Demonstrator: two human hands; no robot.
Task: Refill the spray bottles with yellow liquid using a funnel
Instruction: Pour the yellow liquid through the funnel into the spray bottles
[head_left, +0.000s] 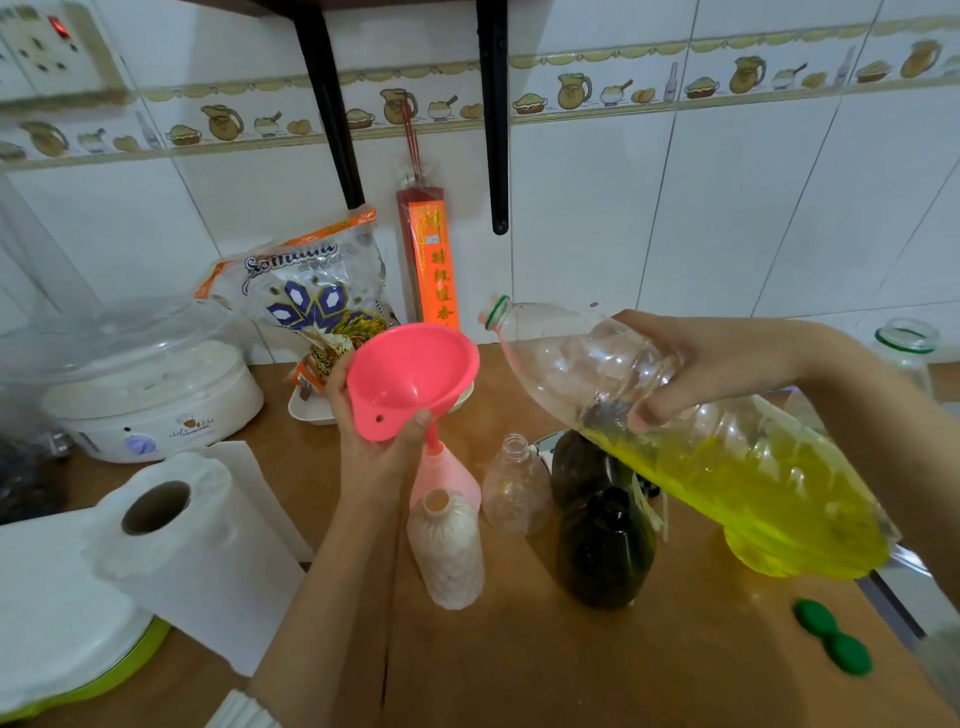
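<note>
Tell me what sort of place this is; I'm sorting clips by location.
Most likely a home kitchen. The wall tiles carry a border of jugs and food, a white countertop cooker sits beside a bag of rice, and a paper towel roll stands on the wooden counter.

funnel (410, 376) in bottle (444, 475) | paper roll (171, 525) left | caps (831, 642) right

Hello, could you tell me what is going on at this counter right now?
A person is refilling small bottles. The left hand holds a pink funnel whose spout sits in the neck of a pink bottle. The right hand grips a large clear bottle of yellow liquid, tipped with its open mouth towards the funnel; nothing is flowing yet. A white bottle, a clear one and two dark ones stand open nearby.
</note>
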